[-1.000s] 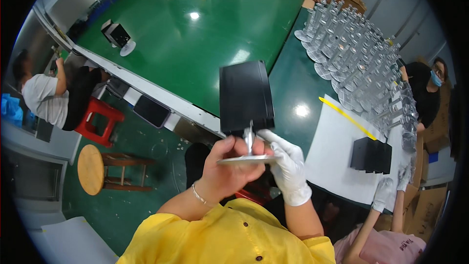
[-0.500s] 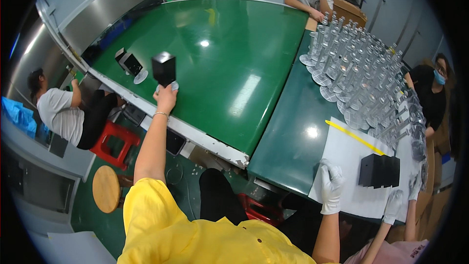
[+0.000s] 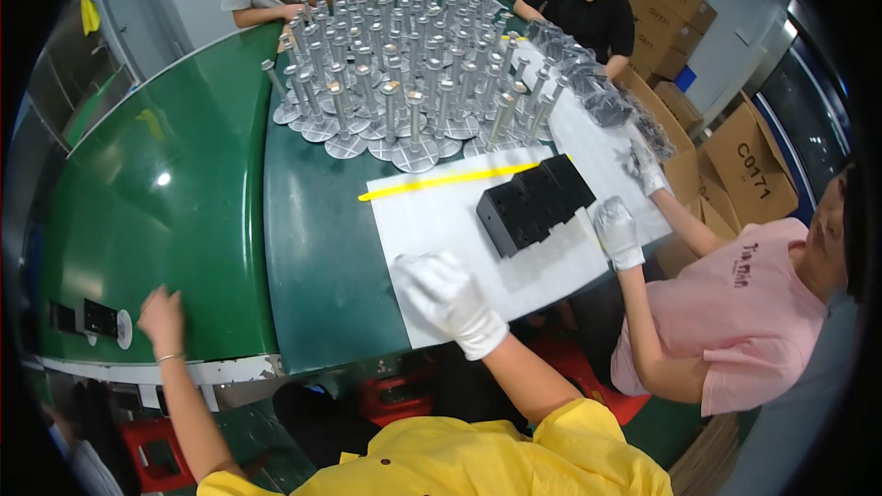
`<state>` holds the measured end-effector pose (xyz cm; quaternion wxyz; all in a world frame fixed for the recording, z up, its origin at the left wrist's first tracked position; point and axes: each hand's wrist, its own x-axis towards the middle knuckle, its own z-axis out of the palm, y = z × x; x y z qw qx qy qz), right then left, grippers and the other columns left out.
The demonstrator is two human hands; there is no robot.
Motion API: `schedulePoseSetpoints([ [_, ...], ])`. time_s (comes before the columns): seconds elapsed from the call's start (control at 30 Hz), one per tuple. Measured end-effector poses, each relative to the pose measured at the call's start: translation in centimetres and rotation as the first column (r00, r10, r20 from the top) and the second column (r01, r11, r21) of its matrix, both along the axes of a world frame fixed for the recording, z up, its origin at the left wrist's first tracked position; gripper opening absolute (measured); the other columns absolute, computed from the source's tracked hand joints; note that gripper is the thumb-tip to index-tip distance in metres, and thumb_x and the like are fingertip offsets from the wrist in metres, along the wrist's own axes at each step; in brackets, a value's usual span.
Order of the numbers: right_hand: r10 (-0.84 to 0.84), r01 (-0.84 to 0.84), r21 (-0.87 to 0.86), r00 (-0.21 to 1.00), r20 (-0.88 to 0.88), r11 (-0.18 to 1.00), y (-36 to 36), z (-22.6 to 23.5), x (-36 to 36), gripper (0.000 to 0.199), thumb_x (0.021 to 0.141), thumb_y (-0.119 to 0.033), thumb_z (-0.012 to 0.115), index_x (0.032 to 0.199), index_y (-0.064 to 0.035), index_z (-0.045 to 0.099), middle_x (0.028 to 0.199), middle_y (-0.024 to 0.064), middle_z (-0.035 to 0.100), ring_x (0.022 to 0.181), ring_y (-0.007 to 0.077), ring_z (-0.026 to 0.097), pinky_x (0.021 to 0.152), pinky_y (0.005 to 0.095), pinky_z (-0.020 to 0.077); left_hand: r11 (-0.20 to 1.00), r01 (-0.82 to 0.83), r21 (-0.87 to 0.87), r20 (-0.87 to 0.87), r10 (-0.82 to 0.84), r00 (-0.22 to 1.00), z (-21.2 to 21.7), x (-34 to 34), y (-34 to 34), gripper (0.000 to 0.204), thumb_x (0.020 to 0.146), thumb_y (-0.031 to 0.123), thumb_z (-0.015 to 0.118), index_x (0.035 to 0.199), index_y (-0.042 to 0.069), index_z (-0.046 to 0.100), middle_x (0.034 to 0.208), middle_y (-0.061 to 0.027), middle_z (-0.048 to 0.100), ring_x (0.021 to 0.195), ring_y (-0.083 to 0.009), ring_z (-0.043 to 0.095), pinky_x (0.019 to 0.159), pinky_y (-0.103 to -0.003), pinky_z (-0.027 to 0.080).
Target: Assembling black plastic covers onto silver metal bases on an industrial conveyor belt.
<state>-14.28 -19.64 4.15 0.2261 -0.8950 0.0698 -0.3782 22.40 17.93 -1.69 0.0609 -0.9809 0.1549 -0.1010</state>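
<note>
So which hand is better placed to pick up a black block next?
Probably the right hand: it rests on the white sheet near the black blocks. The left hand is far off on the green belt.

Black rectangular blocks (image 3: 536, 203) lie in a row on white sheet (image 3: 441, 220).

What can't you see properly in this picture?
- Right hand, head view: blurred by motion over the white sheet; whether it holds anything is unclear.
- Left hand: seen from the back, its palm side is hidden.
- Metal stands: far ones too small and crowded to count.
- Black blocks: their far sides face away.
</note>
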Motion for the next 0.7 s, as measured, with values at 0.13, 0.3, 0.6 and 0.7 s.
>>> schedulePoseSetpoints([
  [0.13, -0.257, 0.284, -0.215, 0.956, 0.143, 0.934, -5.1, 5.9, -0.1, 0.028, 0.082, -0.004, 0.074, 0.111, -0.0033, 0.073, 0.096, 0.0111, 0.074, 0.090, 0.0300, 0.068, 0.081, 0.0398, 0.0527, 0.683, 0.674, -0.281, 0.136, -0.667, 0.732, 7.6, -8.6, -16.9, 0.039, 0.086, 0.020, 0.074, 0.122, 0.007, 0.069, 0.127, -0.0172, 0.068, 0.124, -0.0375, 0.062, 0.102, -0.048, 0.050],
  [0.3, -0.482, 0.356, -0.481, 0.860, -0.167, 0.801, -9.9, 3.0, 0.2, 0.049, 0.076, -0.036, 0.081, 0.110, -0.0038, 0.067, 0.110, 0.0179, 0.068, 0.115, 0.0411, 0.058, 0.113, 0.0596, 0.0341, 0.581, 0.773, -0.255, -0.065, -0.808, 0.585, 3.0, -11.2, -34.0, 0.058, 0.102, 0.037, 0.055, 0.156, 0.020, 0.043, 0.167, -0.0079, 0.033, 0.156, -0.0376, 0.022, 0.116, -0.061, 0.028],
  [0.6, -0.273, 0.267, -0.302, 0.962, 0.021, 0.915, -4.7, 5.7, -2.5, 0.045, 0.064, -0.011, 0.089, 0.098, -0.0072, 0.059, 0.114, 0.0119, 0.065, 0.111, 0.0360, 0.059, 0.095, 0.0473, 0.0475, 0.709, 0.665, -0.237, -0.054, -0.693, 0.719, 2.6, -10.2, -29.5, 0.054, 0.102, 0.040, 0.052, 0.146, 0.010, 0.054, 0.152, -0.0096, 0.052, 0.151, -0.0329, 0.035, 0.115, -0.055, 0.033],
  [0.7, -0.311, 0.277, -0.256, 0.945, -0.103, 0.926, -3.3, 5.4, -4.2, 0.062, 0.070, -0.012, 0.085, 0.127, -0.0038, 0.060, 0.128, 0.0178, 0.064, 0.113, 0.0396, 0.057, 0.100, 0.0472, 0.0466, 0.748, 0.596, -0.293, 0.028, -0.616, 0.787, 1.8, -12.0, -22.2, 0.056, 0.099, 0.035, 0.061, 0.144, 0.003, 0.055, 0.150, -0.0186, 0.052, 0.147, -0.0346, 0.040, 0.109, -0.050, 0.039],
])
